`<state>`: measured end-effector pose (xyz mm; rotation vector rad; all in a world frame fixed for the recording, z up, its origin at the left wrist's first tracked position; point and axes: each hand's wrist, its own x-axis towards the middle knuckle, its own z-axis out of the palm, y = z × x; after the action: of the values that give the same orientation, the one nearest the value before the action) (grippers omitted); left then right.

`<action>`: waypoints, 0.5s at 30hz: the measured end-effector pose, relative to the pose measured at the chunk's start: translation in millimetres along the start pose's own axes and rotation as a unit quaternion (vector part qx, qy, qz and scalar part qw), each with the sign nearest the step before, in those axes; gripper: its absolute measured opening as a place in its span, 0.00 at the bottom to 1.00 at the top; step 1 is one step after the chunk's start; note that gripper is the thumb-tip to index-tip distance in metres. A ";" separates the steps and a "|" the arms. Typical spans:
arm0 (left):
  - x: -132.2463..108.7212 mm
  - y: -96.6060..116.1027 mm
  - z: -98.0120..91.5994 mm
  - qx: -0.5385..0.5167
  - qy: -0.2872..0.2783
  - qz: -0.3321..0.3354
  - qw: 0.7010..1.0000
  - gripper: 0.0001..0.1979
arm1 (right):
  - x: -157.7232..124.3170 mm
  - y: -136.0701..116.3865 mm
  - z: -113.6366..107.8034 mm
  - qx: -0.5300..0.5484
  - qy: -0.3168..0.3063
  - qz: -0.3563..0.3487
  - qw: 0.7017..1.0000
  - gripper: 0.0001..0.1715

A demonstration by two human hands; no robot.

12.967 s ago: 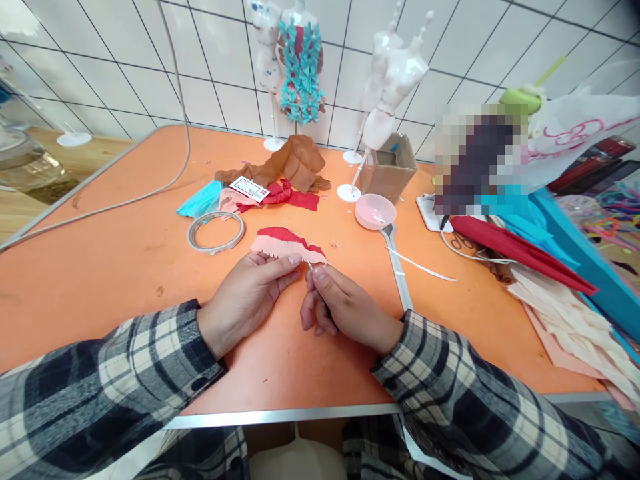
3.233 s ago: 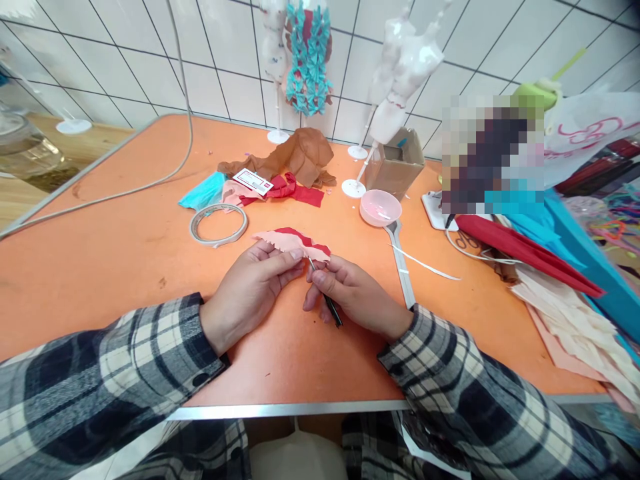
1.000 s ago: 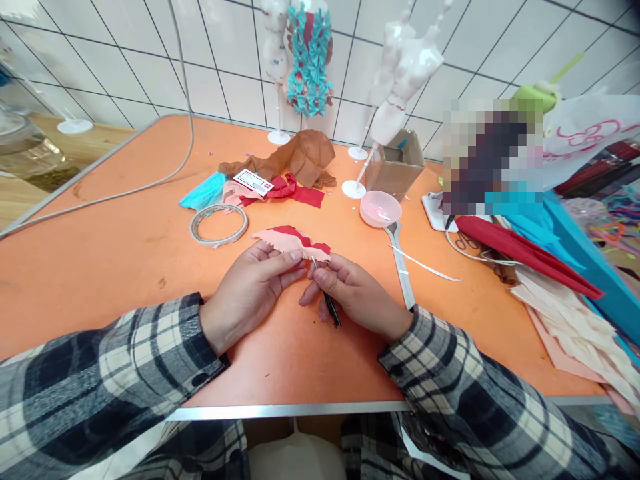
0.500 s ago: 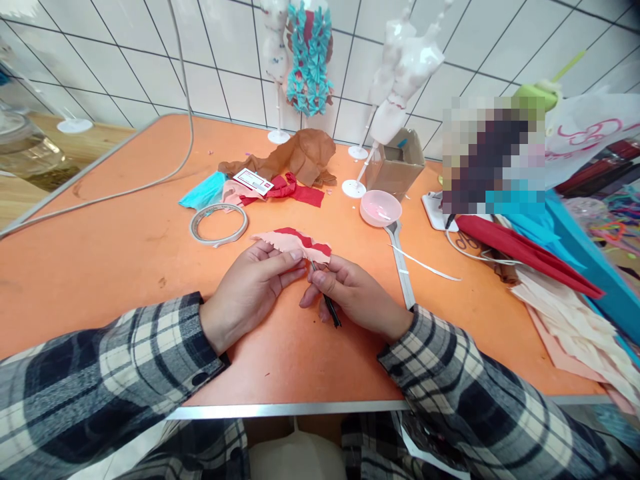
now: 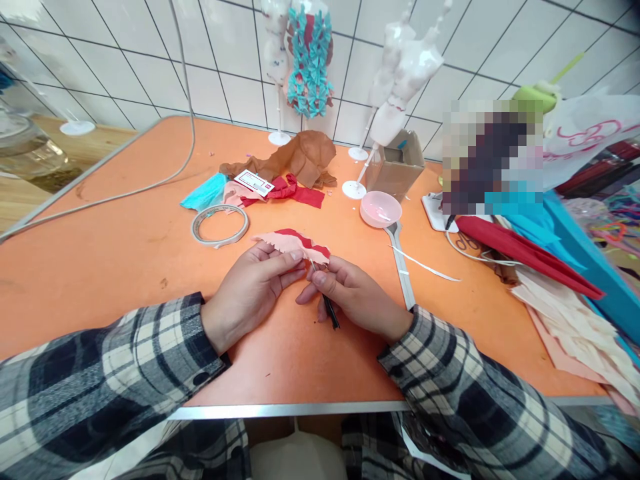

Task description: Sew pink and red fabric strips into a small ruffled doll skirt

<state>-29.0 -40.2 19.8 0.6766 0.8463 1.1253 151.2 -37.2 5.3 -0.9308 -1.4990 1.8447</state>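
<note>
At near centre of the orange table (image 5: 125,300), left hand (image 5: 250,287) pinching the pink-and-red strip (image 5: 294,242), right hand (image 5: 357,295) gripping a dark-handled tool (image 5: 331,312) below its near edge; barely shifting since moments ago, edge work continuing

The right hand (image 5: 367,297) covers the middle of a metal-tipped tool (image 5: 329,311). Part of the left hand (image 5: 250,287) hides behind the pink-and-red strip (image 5: 287,240). Print on the white label (image 5: 253,182) is illegibly small. At the surface's (image 5: 100,267) back edge, the picture's top crops a bow-covered dress form (image 5: 310,67); toward the right back corner, pixelation masks a dark object (image 5: 485,157).
</note>
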 end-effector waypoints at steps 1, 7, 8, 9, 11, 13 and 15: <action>-0.1 -0.3 -0.5 0.000 -0.001 0.000 1.000 0.04 | -0.1 0.1 0.0 -0.002 0.000 -0.001 1.000 0.22; 0.0 -1.4 -2.9 0.002 -0.012 0.002 1.000 0.04 | 0.4 -0.2 0.1 -0.001 -0.002 -0.005 1.000 0.24; 0.2 -1.4 -2.9 0.003 -0.012 0.004 1.000 0.04 | 0.4 -0.3 0.1 -0.002 -0.001 -0.003 1.000 0.24; 0.4 -1.4 -2.8 0.004 -0.011 0.005 1.000 0.04 | 0.5 -0.4 0.0 -0.004 0.000 -0.002 1.000 0.24; 1.0 -1.2 -2.4 0.003 -0.012 0.006 1.000 0.04 | 0.5 -0.6 -0.1 -0.006 0.000 0.000 1.000 0.24; 1.5 -0.8 -2.2 0.002 -0.013 0.008 1.000 0.03 | 0.5 -0.8 -0.1 -0.005 0.000 0.000 1.000 0.24; 1.4 -0.4 -2.0 0.003 -0.014 0.010 1.000 0.03 | 0.3 -0.9 -0.1 -0.003 0.001 0.001 1.000 0.25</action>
<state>-30.2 -38.9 18.0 0.7049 0.8202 1.1289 151.1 -36.7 6.2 -0.9373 -1.5034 1.8402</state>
